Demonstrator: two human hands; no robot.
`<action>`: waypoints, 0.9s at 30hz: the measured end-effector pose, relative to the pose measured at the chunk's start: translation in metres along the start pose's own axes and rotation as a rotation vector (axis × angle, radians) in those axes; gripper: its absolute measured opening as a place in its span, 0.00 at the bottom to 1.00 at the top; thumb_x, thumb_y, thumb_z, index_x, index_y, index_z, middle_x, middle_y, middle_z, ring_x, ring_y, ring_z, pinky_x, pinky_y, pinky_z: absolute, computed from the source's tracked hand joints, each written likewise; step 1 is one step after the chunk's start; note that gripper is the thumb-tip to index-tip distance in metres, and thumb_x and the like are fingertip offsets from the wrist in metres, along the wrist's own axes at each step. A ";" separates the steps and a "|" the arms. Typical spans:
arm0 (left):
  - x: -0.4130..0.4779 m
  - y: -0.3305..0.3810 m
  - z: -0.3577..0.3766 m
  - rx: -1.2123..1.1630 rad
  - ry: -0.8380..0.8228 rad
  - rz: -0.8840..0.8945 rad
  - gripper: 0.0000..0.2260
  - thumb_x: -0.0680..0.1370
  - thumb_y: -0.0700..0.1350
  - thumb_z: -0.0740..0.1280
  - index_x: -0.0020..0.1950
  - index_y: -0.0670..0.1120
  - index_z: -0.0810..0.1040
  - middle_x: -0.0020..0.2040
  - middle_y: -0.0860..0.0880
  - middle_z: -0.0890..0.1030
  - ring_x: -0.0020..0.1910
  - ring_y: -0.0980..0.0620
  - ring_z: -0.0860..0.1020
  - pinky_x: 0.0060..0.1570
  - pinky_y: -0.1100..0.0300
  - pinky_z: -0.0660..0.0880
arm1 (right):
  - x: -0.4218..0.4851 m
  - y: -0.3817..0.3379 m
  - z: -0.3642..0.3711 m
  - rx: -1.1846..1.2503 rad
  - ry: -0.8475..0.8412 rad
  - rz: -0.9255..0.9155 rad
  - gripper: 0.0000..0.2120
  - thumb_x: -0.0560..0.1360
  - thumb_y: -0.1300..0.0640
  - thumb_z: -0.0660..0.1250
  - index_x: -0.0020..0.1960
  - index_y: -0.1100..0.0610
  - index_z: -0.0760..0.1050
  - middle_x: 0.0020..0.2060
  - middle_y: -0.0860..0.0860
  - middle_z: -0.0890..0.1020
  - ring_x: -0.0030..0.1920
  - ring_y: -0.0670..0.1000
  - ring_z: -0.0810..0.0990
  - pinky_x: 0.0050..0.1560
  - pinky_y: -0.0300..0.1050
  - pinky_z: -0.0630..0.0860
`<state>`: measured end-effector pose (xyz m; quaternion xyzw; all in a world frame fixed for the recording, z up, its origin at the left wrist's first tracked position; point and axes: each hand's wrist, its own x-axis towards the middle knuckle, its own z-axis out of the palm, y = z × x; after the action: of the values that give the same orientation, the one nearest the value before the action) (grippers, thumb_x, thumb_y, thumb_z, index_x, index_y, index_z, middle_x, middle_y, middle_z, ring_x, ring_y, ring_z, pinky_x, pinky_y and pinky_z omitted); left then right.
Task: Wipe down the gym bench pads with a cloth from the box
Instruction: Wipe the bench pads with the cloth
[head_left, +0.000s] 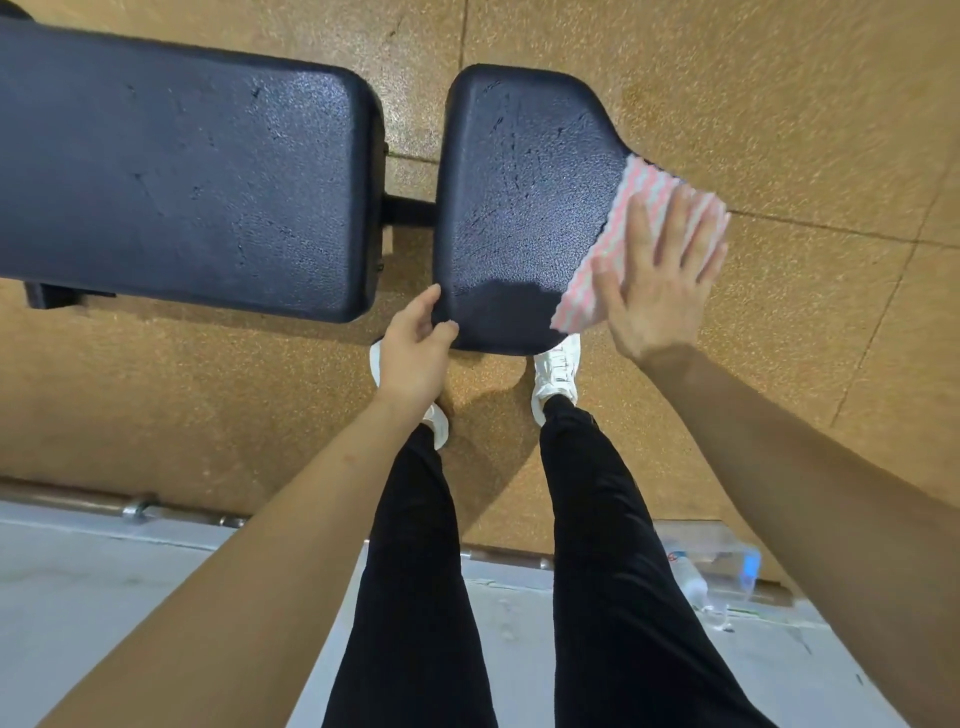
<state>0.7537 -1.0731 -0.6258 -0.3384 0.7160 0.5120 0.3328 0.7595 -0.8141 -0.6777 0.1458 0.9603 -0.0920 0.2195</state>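
Observation:
A black gym bench lies across the top of the head view, with a long back pad (182, 176) on the left and a shorter seat pad (519, 197) on the right. A pink-and-white striped cloth (613, 228) lies over the seat pad's right edge. My right hand (660, 275) presses flat on the cloth with straight, spread fingers. My left hand (415, 348) grips the seat pad's near left corner, fingers on top and thumb at the edge.
My legs in black trousers and white shoes (556, 374) stand just below the seat pad on a speckled tan rubber floor (727, 78). A clear plastic box (727, 556) with a bottle sits at the lower right. A metal bar (140, 512) lies along the floor edge at left.

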 end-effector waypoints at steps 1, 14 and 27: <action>-0.001 -0.002 -0.001 -0.004 -0.003 -0.002 0.24 0.81 0.34 0.65 0.78 0.46 0.70 0.74 0.50 0.74 0.73 0.55 0.71 0.72 0.61 0.68 | 0.007 0.000 -0.004 0.018 0.017 0.033 0.34 0.84 0.35 0.45 0.83 0.48 0.41 0.82 0.61 0.44 0.81 0.68 0.42 0.77 0.73 0.45; -0.008 0.010 -0.004 -0.149 0.018 -0.126 0.21 0.82 0.36 0.61 0.73 0.50 0.76 0.64 0.55 0.80 0.44 0.71 0.79 0.51 0.70 0.76 | 0.042 -0.107 0.002 -0.171 0.002 -0.512 0.34 0.81 0.31 0.46 0.83 0.43 0.49 0.83 0.53 0.50 0.81 0.68 0.48 0.73 0.78 0.46; -0.016 0.034 0.003 -0.302 0.060 -0.269 0.20 0.84 0.41 0.58 0.76 0.46 0.73 0.71 0.48 0.76 0.66 0.55 0.76 0.70 0.52 0.73 | 0.041 -0.043 -0.002 -0.263 -0.040 -0.715 0.34 0.82 0.31 0.47 0.83 0.44 0.50 0.83 0.52 0.50 0.81 0.68 0.46 0.73 0.79 0.43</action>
<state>0.7352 -1.0594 -0.5962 -0.4921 0.5890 0.5541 0.3224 0.7096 -0.8437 -0.6896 -0.2298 0.9496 -0.0418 0.2092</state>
